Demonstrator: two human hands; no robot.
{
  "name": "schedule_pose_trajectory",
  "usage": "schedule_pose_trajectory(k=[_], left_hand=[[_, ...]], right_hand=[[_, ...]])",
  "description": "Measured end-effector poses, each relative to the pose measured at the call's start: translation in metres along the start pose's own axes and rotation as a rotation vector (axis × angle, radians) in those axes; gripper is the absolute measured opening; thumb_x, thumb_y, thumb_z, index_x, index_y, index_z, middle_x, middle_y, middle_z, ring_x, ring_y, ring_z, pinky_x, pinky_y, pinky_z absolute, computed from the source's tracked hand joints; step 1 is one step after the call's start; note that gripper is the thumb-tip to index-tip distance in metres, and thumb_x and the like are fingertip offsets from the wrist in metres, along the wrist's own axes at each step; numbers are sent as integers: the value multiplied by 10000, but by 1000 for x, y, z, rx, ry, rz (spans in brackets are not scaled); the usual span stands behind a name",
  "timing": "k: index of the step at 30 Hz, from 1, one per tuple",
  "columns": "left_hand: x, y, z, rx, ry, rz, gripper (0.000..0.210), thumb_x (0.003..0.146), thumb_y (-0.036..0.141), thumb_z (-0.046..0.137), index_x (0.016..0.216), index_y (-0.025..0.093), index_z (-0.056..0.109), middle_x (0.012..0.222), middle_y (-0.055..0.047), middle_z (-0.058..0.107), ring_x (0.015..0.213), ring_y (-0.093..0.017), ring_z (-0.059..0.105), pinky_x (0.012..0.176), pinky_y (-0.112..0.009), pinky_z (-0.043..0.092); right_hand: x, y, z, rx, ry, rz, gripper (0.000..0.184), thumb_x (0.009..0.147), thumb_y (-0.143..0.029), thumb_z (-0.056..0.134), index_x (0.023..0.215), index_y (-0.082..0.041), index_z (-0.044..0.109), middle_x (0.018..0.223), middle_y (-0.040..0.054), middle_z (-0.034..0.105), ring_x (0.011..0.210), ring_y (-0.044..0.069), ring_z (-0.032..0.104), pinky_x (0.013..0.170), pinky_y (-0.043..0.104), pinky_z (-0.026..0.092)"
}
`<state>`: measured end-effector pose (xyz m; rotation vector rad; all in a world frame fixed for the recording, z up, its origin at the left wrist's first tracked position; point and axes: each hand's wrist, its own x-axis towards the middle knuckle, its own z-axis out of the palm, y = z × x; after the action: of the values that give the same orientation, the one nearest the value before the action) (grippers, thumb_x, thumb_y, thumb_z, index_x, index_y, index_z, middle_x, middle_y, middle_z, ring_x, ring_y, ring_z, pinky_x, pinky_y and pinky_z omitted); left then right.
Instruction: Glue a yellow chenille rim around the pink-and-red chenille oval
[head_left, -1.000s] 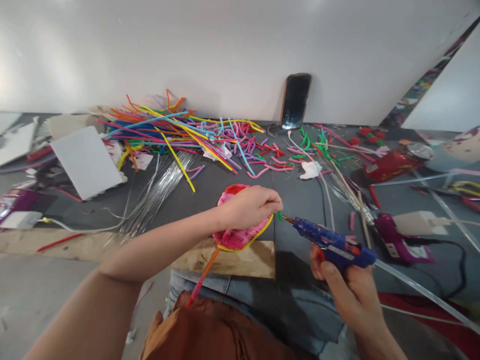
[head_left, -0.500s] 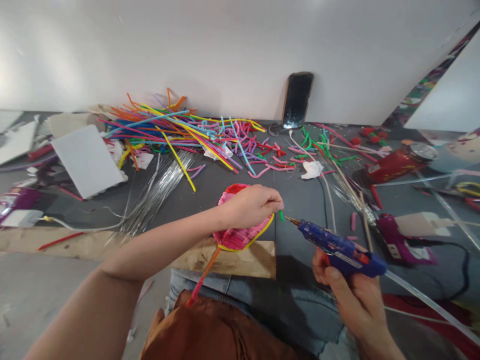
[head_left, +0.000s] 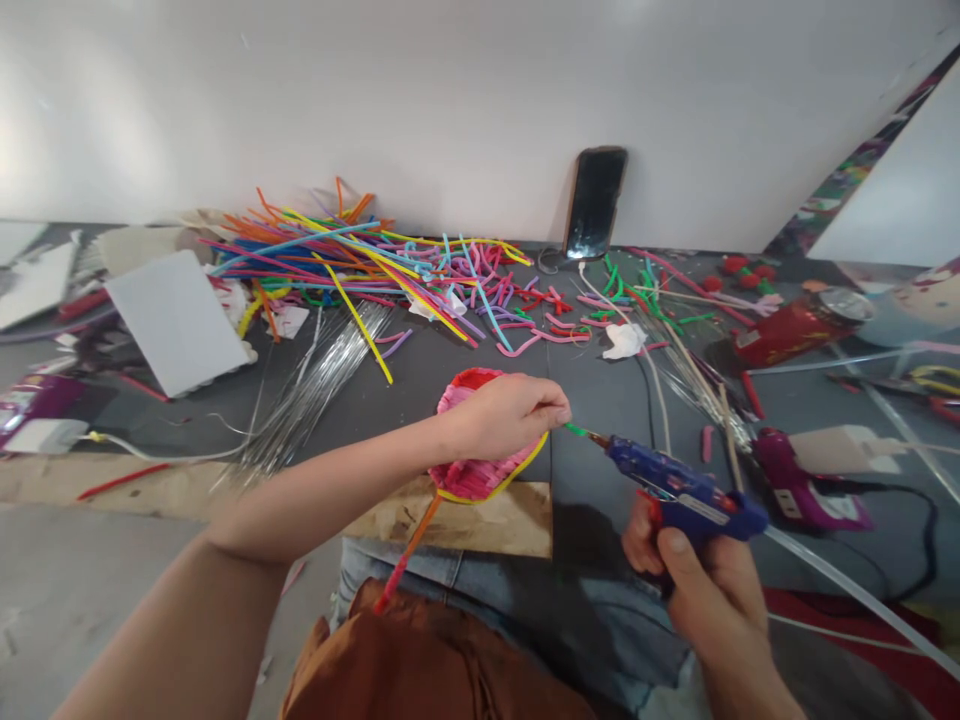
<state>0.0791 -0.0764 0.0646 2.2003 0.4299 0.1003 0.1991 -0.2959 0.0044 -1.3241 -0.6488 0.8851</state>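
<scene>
My left hand (head_left: pixel 517 412) pinches a short piece of green pipe cleaner (head_left: pixel 576 430), whose free end points right. Wrapped around the handle of a blue hot glue gun (head_left: pixel 675 485), my right hand (head_left: pixel 697 570) holds it with the nozzle at the green end. A clear glue stick (head_left: pixel 855 580) sticks out of the gun's back. Beneath my left hand lies a round pink and red pipe-cleaner piece (head_left: pixel 480 478) with a yellow edge, partly hidden by the hand and forearm. Its orange and pink stem (head_left: pixel 412 545) runs down toward my lap.
A heap of coloured pipe cleaners (head_left: pixel 322 250) lies at the back, with silver wires (head_left: pixel 307 390) in front. A phone (head_left: pixel 595 205) leans on the wall. Right are a red can (head_left: pixel 799 330) and a purple glue gun (head_left: pixel 802 485). A cardboard piece (head_left: pixel 510 520) lies at the front edge.
The green piece has swung from pointing down to pointing right, and its end now meets the nozzle. The glue gun has shifted slightly; the pink piece stays in place.
</scene>
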Motion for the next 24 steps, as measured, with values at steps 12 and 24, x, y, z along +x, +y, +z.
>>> schedule_pose_trajectory(k=[12, 24], left_hand=[[-3, -2, 5, -42, 20, -5, 170, 905, 245, 430, 848, 170, 571, 766, 11, 612, 708, -107, 553, 659, -223, 404], [65, -17, -15, 26, 273, 16, 144, 838, 146, 473, 907, 130, 598, 915, -54, 675, 837, -141, 610, 745, -247, 442]], right_hand=[[4, -7, 2, 289, 31, 238, 214, 857, -415, 528, 831, -220, 612, 813, 28, 546, 451, 60, 324, 398, 232, 306], [9, -36, -3, 61, 308, -35, 106, 838, -298, 576, 902, -238, 636, 858, 30, 584, 523, 108, 441, 500, 305, 350]])
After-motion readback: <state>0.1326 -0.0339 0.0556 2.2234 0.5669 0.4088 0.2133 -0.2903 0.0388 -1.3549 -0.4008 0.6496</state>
